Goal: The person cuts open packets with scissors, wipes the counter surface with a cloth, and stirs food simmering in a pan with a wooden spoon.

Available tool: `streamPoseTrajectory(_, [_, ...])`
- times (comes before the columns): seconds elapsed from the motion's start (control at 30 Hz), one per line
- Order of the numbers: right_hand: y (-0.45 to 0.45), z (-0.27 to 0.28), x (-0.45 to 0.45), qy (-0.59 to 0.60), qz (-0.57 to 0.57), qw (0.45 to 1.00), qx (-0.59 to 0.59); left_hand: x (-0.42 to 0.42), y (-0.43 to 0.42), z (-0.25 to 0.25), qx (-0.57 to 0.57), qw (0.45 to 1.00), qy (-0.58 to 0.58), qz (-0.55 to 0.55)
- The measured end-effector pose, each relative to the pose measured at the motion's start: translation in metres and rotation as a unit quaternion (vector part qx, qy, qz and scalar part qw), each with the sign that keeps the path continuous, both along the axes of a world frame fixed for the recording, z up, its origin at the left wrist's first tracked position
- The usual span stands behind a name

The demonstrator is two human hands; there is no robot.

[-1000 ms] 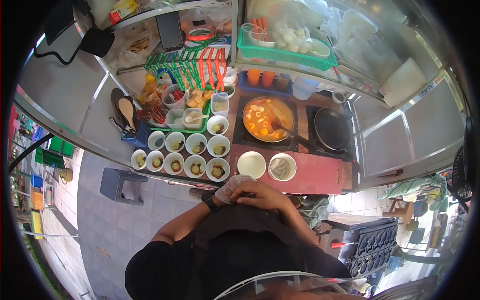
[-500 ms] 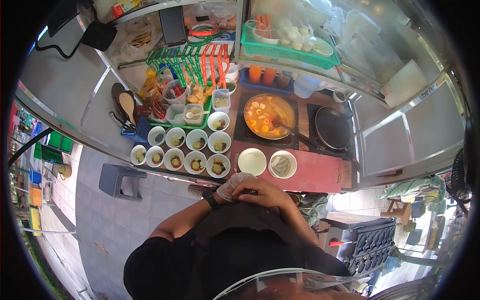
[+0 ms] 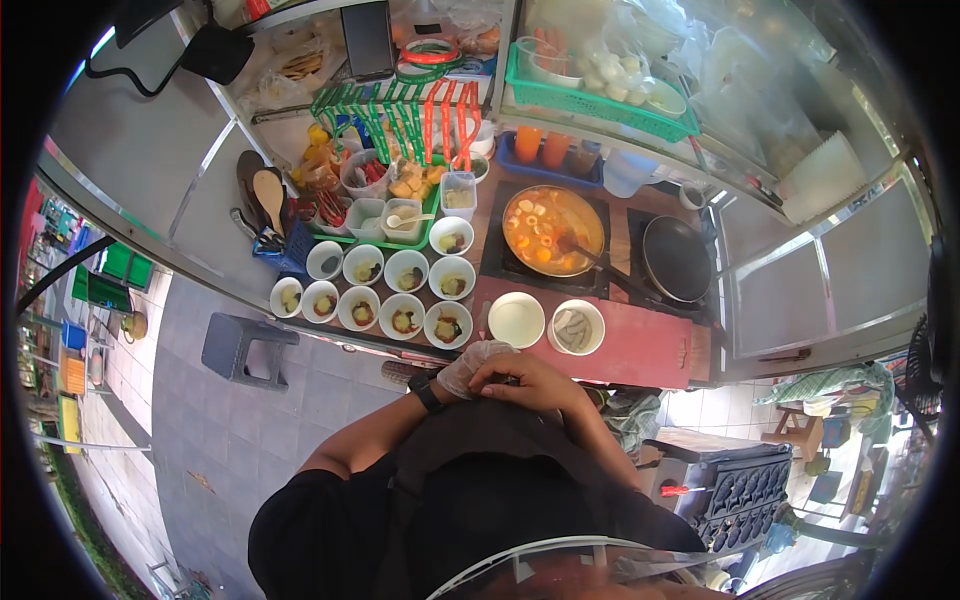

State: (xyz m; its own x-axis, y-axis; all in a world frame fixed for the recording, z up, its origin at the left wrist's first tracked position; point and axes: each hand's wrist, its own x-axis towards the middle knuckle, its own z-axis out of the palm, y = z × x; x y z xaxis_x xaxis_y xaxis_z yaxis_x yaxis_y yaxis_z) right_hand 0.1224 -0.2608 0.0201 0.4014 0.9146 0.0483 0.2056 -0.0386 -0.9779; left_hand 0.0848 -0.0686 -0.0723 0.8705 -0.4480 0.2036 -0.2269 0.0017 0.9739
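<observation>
My left hand (image 3: 472, 369), in a clear glove with a dark band at the wrist, is held against my front; its fingers are mostly covered. Bare and bent, my right hand (image 3: 528, 381) lies across it with its fingers together. Just beyond them on a red board (image 3: 640, 345) stand a pale-lined tub (image 3: 517, 320) and a second tub (image 3: 576, 328) holding greyish pieces. Several white cups (image 3: 447, 325) with small portions of food are lined up at the left. Behind the board, a pan (image 3: 553, 230) of orange broth has a ladle in it.
A black pan (image 3: 677, 258) is on the right burner. Containers sit in a green tray (image 3: 347, 241), near a blue utensil basket (image 3: 284, 248). Red and green straps (image 3: 400, 120) hang from the shelf. A grey stool (image 3: 250, 350) stands left; a mould griddle (image 3: 740, 500) is at lower right.
The camera view has turned slightly, so the counter items appear shifted right. My hands stay together in nearly the same pose.
</observation>
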Motion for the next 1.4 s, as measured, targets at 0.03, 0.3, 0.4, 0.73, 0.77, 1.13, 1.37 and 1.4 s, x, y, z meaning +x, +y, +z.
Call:
streamPoseTrajectory(0.03, [0.001, 0.0, 0.0, -0.002, 0.003, 1.0, -0.004, 0.0, 0.001, -0.003, 0.009, 1.0, -0.017, 0.001])
streamPoseTrajectory(0.3, [0.011, -0.002, -0.002, -0.002, 0.012, 1.0, -0.01, -0.004, 0.013, -0.014, -0.002, 1.0, 0.016, -0.014])
streamPoseTrajectory(0.4, [0.014, 0.003, -0.004, 0.006, 0.005, 1.0, -0.007, -0.006, 0.014, -0.012, -0.003, 1.0, 0.011, -0.007])
streamPoseTrajectory(0.73, [0.018, -0.003, -0.01, -0.004, -0.007, 1.0, -0.007, -0.009, 0.018, -0.011, -0.02, 1.0, -0.018, 0.0])
streamPoseTrajectory(0.77, [0.019, -0.003, -0.01, -0.004, -0.007, 1.0, -0.006, -0.008, 0.018, -0.017, -0.02, 1.0, -0.021, -0.001])
streamPoseTrajectory(1.13, [0.04, -0.005, -0.018, -0.008, -0.013, 1.0, -0.014, -0.013, 0.041, -0.009, -0.016, 0.999, -0.027, -0.019])
streamPoseTrajectory(1.37, [0.067, -0.01, -0.027, -0.012, 0.001, 0.999, -0.042, -0.025, 0.068, -0.03, -0.019, 0.999, -0.049, 0.004])
streamPoseTrajectory(1.4, [0.072, -0.012, -0.029, -0.015, 0.001, 0.999, -0.044, -0.028, 0.072, -0.024, -0.031, 0.999, -0.026, 0.002])
